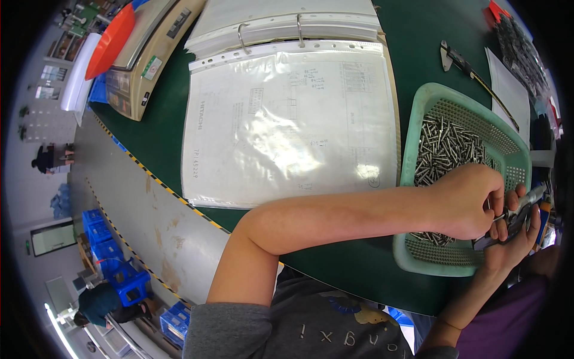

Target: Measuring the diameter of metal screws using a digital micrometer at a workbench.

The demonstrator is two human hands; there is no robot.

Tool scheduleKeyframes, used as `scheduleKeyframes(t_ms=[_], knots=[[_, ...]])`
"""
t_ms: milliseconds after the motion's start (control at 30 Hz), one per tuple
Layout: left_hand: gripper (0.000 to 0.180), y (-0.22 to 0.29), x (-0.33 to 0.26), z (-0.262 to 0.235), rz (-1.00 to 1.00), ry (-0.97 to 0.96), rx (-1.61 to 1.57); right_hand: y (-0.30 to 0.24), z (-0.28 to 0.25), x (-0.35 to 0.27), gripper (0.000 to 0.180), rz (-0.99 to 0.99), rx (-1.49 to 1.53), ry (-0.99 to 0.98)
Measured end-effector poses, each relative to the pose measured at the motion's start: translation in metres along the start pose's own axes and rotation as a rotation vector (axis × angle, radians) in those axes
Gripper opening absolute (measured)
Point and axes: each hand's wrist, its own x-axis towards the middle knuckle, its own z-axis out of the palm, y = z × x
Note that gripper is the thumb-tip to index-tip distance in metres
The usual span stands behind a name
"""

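Note:
My left hand [469, 200] reaches across to the right over a green plastic basket [418, 102]. Its fingers are pinched together, with a thin, shiny metal pin partly showing at their tips. Beneath that hand, many small metal pins [445, 146] lie heaped in the basket. My right hand [508, 245] is wrapped around a micrometer [531, 198] at the basket's right edge, close against my left fingertips. Fingers hide much of the micrometer's frame and its measuring gap.
An open ring binder [287, 131] with sleeved drawings lies left of the basket. A caliper [457, 57] and paper [508, 84] lie beyond it. A scale [140, 66] with an orange tray [113, 42] stands far left. Blue crates [110, 245] and people [98, 305] are in the background.

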Motion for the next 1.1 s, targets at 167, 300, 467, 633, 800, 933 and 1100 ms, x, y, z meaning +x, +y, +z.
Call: scheduleKeyframes(t_ms=[167, 300, 467, 633, 800, 933, 1100], knots=[[0.005, -0.001, -0.001, 0.001, 0.001, 0.001, -0.013, 0.001, 0.0, 0.0, 0.034, 0.004, -0.003, -0.002], [0.007, -0.001, -0.003, 0.0, -0.014, -0.001, -0.048, 0.003, 0.002, 0.0, 0.034, 0.003, 0.006, -0.002], [0.008, 0.006, -0.003, -0.002, -0.042, -0.062, 0.005, 0.002, 0.007, -0.003, 0.036, -0.006, 0.04, -0.006], [0.014, 0.001, 0.002, -0.004, -0.247, -0.111, -0.256, -0.001, 0.037, -0.001, 0.052, 0.007, 0.081, 0.132], [0.017, 0.01, -0.006, -0.019, -0.324, -0.09, -0.22, 0.012, 0.04, 0.001, 0.065, -0.012, 0.215, -0.013], [0.016, 0.013, -0.003, -0.01, -0.322, -0.115, -0.18, 0.007, 0.038, -0.004, 0.069, -0.089, 0.193, 0.007], [0.016, 0.011, -0.006, -0.01, -0.228, -0.104, -0.139, 0.01, 0.039, -0.004, 0.062, -0.12, 0.131, 0.032]])
